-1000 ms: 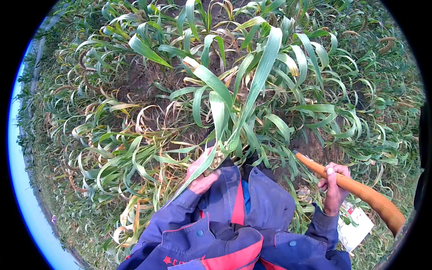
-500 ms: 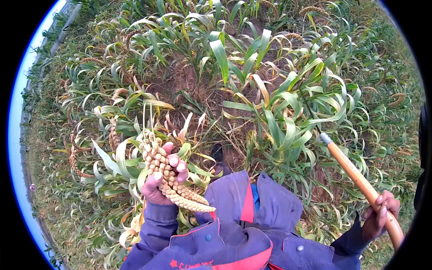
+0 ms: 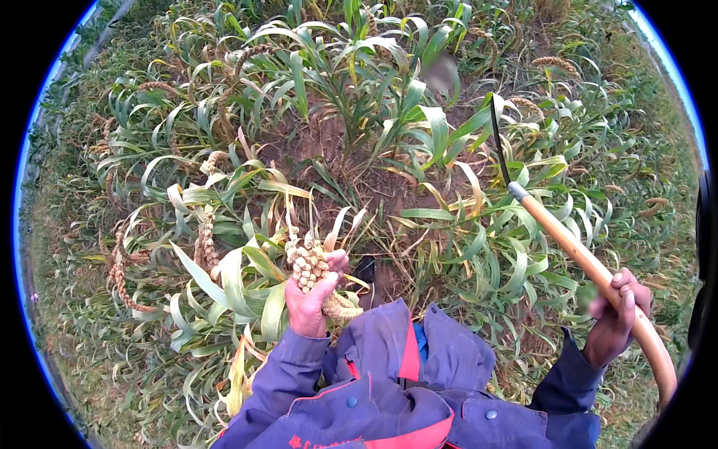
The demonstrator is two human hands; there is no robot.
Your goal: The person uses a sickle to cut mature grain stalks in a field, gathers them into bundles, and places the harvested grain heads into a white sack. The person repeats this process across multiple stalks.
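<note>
A bunch of ripe millet heads [image 3: 307,263], tan and knobbly, is in my left hand [image 3: 307,305], with fingers and thumb wrapped round it. Short cut stalks stick up from the top of the bunch, and the lower ends hang out beside my jacket. My right hand [image 3: 618,323] grips the curved wooden handle of a sickle [image 3: 580,256]. Its thin dark blade [image 3: 498,146] points up and away beyond a grey metal collar, among the millet leaves. The blade's tip lies close to a long green leaf [image 3: 479,120].
Millet plants [image 3: 351,97] with long green and yellowing leaves surround me. Drooping heads [image 3: 118,273] hang on the left, others [image 3: 557,64] at the far right. Brown soil [image 3: 321,138] shows between the rows. A dark shoe [image 3: 365,269] is partly visible below my left hand.
My left hand has moved right with the millet heads and turned, so more of the bunch is hidden. The sickle has risen to the left, and its blade now shows above the leaves.
</note>
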